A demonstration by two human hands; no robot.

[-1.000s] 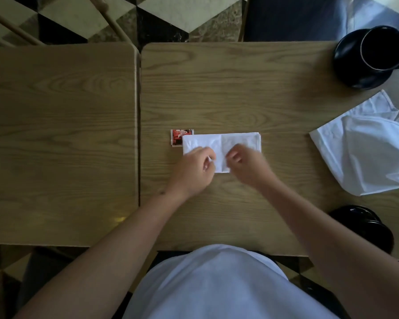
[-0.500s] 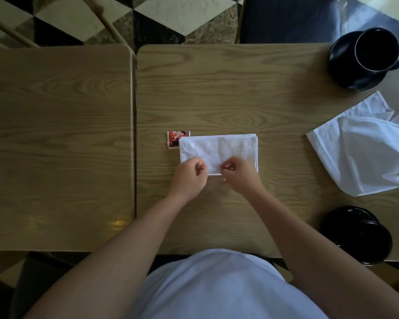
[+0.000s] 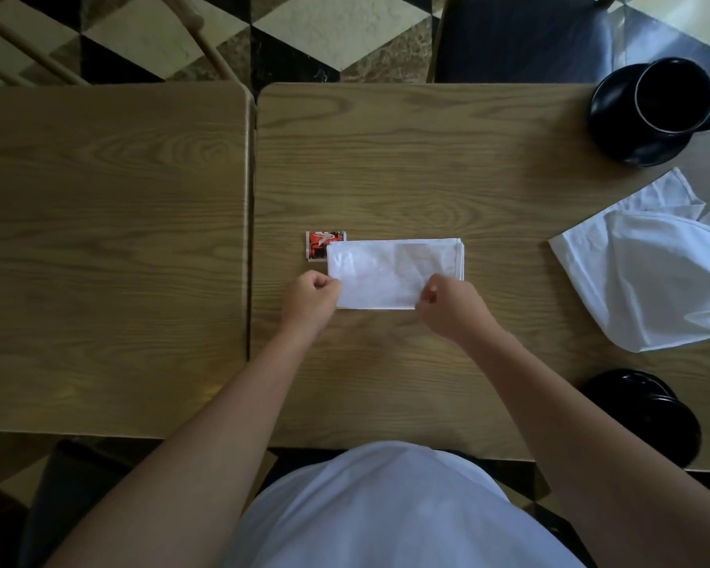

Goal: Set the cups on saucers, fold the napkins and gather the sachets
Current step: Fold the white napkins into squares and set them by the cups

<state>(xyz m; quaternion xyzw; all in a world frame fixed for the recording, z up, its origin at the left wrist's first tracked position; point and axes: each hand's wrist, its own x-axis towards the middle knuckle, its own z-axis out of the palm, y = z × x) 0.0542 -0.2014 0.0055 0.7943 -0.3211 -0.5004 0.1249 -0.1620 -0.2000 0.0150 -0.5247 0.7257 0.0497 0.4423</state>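
Observation:
A white folded napkin (image 3: 390,272) lies as a flat rectangle in the middle of the right-hand table (image 3: 427,157). My left hand (image 3: 310,299) pinches its near left corner and my right hand (image 3: 447,303) pinches its near right edge. A red sachet (image 3: 318,244) lies partly under the napkin's far left corner. A second white napkin (image 3: 648,276) lies crumpled and unfolded at the right. A black cup (image 3: 673,96) stands on a black saucer (image 3: 615,129) at the far right corner. Another black cup on a saucer (image 3: 648,412) sits at the near right edge.
A second wooden table (image 3: 111,256) butts against the left side with a narrow gap between. A dark chair seat (image 3: 517,34) stands beyond the far edge, and a light wooden chair frame (image 3: 29,47) is at the far left over a tiled floor.
Both hands have slid apart along the napkin's near edge, from its middle out to the corners. The napkin stays flat in place.

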